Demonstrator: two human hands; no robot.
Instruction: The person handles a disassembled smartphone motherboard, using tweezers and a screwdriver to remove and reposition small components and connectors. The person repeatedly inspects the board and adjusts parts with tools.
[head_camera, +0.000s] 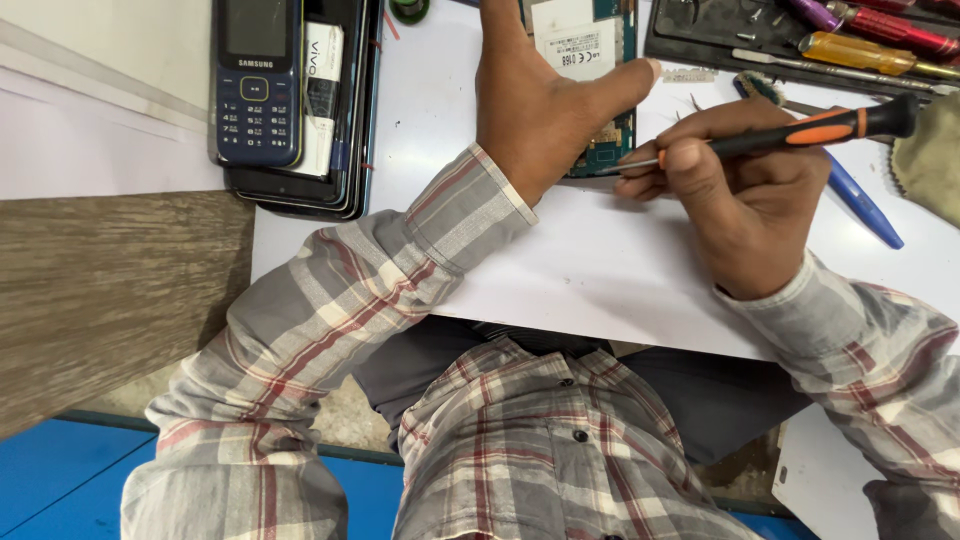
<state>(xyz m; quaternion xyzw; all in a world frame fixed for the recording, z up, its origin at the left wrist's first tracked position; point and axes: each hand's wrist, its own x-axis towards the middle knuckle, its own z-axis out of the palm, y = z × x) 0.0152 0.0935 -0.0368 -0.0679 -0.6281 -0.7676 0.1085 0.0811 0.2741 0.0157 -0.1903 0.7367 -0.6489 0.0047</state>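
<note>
— What's the person at the white worktable (620, 275) got in hand?

— The right hand (745, 195) is clenched around a black and orange screwdriver (790, 133), held almost level, its thin tip set at the lower edge of an opened device (600, 50) with its green circuit board bared.

— And the other?

— The left hand (535, 100) lies flat on that board, palm down, thumb spread out to the side, pressing it to the table rather than grasping it.

— Where does the device sit?

— At the table's far edge, between the two hands. Left of it there's a blue keypad phone (255, 80) on top of a stack of dark phones (345, 150). To the right, a black tray (720, 40) of yellow, red and purple screwdrivers, and a blue pen (865, 208) just beside the right hand.
</note>
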